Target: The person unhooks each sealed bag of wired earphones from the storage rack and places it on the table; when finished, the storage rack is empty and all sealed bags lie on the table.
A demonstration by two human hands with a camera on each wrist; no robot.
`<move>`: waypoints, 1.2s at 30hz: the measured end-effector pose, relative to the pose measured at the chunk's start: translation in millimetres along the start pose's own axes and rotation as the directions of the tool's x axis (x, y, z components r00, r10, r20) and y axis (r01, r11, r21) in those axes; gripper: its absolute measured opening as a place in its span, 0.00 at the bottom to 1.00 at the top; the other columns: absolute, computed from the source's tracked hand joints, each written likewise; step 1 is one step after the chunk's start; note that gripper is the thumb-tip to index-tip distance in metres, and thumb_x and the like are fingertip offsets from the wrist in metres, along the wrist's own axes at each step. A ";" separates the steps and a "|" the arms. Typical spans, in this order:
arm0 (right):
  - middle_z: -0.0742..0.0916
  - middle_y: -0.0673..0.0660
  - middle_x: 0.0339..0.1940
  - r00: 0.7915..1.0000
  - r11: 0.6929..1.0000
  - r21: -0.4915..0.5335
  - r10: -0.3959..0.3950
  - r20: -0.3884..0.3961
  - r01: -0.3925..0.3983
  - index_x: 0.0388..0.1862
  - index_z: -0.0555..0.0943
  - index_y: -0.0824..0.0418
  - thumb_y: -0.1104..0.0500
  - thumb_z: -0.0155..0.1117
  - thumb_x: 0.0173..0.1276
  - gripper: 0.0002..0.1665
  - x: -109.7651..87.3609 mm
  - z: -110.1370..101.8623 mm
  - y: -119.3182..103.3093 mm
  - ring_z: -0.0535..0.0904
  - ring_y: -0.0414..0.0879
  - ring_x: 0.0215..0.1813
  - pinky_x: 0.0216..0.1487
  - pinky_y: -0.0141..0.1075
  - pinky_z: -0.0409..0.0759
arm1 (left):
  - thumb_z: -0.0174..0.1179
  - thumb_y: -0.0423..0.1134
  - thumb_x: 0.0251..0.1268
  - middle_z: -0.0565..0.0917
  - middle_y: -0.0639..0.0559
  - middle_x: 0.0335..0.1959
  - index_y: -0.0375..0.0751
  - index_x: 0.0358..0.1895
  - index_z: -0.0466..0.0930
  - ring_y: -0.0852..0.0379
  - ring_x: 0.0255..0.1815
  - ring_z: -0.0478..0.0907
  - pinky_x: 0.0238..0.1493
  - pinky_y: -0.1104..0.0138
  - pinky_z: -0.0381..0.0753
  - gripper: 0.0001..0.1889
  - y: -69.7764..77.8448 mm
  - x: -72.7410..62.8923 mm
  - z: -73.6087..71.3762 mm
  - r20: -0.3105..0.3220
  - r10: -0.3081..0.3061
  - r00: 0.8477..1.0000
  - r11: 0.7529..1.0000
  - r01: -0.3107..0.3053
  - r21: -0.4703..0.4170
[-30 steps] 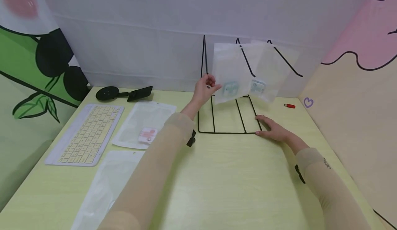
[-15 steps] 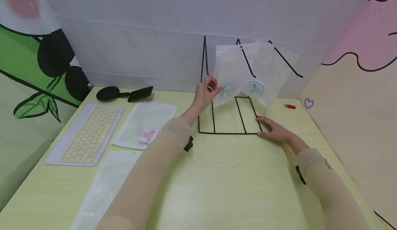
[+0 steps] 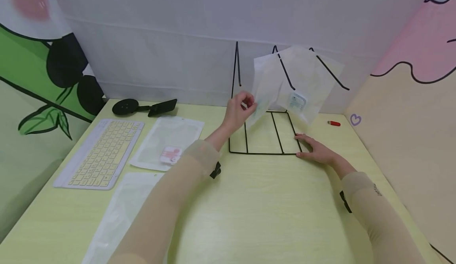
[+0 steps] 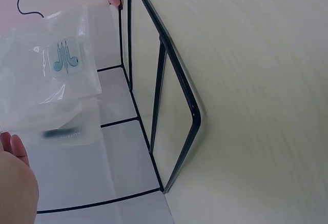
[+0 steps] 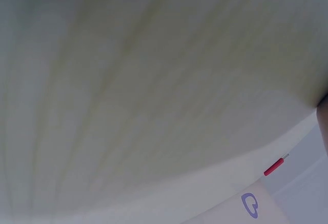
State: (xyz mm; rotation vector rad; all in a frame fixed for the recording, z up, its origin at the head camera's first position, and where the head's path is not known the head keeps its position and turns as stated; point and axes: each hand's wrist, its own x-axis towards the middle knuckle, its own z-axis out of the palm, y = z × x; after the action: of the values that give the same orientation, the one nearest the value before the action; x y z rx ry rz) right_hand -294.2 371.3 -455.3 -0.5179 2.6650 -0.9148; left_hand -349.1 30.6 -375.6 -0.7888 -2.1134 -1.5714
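Observation:
In the head view my left hand [image 3: 239, 109] pinches the side edge of a translucent plastic bag [image 3: 265, 76] hanging on the middle prong of a black wire rack [image 3: 265, 153]. Another such bag [image 3: 309, 82] hangs on the right prong; the left wrist view shows an earphone picture on the small case [image 4: 65, 57] inside one bag. The left prong [image 3: 238, 64] bears no bag. My right hand [image 3: 317, 150] rests at the front right corner of the rack's base, fingers on the side bar and thumb by the front bar. The right wrist view shows mostly tabletop.
On the left lie a white keyboard [image 3: 103, 153], a flat bag [image 3: 153, 141] with a pink-patterned case [image 3: 171, 154], and another flat bag [image 3: 121, 212] partly under my left arm. A black folding stand [image 3: 142, 107] lies behind. A small red stick [image 3: 334, 123] lies right of the rack.
My left hand has moved slightly down and toward me, and the bag on the middle prong has turned and tilted with it. The right hand stays at the rack's corner.

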 end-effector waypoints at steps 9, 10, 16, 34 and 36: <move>0.52 0.67 0.76 1.000 1.000 0.001 0.016 0.008 -0.016 0.72 0.57 0.64 0.56 0.62 0.66 0.40 -12.2 -4.3 -40.8 0.40 0.66 0.75 0.68 0.66 0.41 | 0.62 0.28 0.58 0.79 0.46 0.27 0.35 0.31 0.75 0.57 0.29 0.75 0.28 0.73 0.75 0.04 6.1 -6.5 2.2 -0.131 0.081 0.988 0.995 -0.087 -0.044; 0.52 0.68 0.76 1.000 1.000 0.001 0.016 0.007 -0.016 0.72 0.57 0.64 0.56 0.62 0.66 0.40 -11.5 -4.0 -39.2 0.40 0.67 0.75 0.68 0.66 0.41 | 0.62 0.27 0.57 0.79 0.45 0.27 0.35 0.31 0.76 0.56 0.29 0.75 0.27 0.74 0.75 0.04 6.9 -6.8 2.2 -0.148 0.090 0.985 0.994 -0.098 -0.045; 0.52 0.63 0.77 1.000 1.000 -0.011 0.015 -0.010 -0.015 0.73 0.57 0.58 0.51 0.63 0.66 0.42 -3.0 0.5 -13.0 0.40 0.64 0.76 0.68 0.66 0.41 | 0.61 0.23 0.55 0.79 0.39 0.27 0.30 0.30 0.75 0.50 0.28 0.75 0.27 0.73 0.73 0.04 24.5 -12.6 -2.0 -0.217 0.120 0.969 0.991 -0.131 -0.036; 0.51 0.60 0.77 1.000 0.999 -0.048 0.020 0.005 -0.020 0.74 0.56 0.53 0.45 0.62 0.65 0.43 0.1 0.7 -0.7 0.39 0.63 0.76 0.67 0.68 0.40 | 0.60 0.21 0.50 0.78 0.41 0.25 0.30 0.28 0.75 0.52 0.24 0.74 0.25 0.71 0.74 0.05 46.7 -24.4 -4.2 -0.354 0.176 0.918 0.982 -0.190 -0.004; 0.51 0.59 0.78 1.000 0.998 -0.052 0.019 0.004 -0.019 0.74 0.56 0.52 0.45 0.62 0.65 0.43 1.1 0.6 0.0 0.39 0.63 0.76 0.67 0.67 0.40 | 0.61 0.22 0.50 0.78 0.43 0.24 0.33 0.27 0.75 0.53 0.24 0.74 0.24 0.71 0.74 0.05 41.1 -24.5 -2.7 -0.358 0.187 0.915 0.980 -0.199 0.005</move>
State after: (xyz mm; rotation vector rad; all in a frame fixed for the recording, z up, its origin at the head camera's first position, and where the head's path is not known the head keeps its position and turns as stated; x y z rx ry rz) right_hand -295.0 370.6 -455.9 -0.5049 2.6917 -0.8396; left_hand -304.0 31.7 -359.6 -0.6415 -1.7007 -1.5134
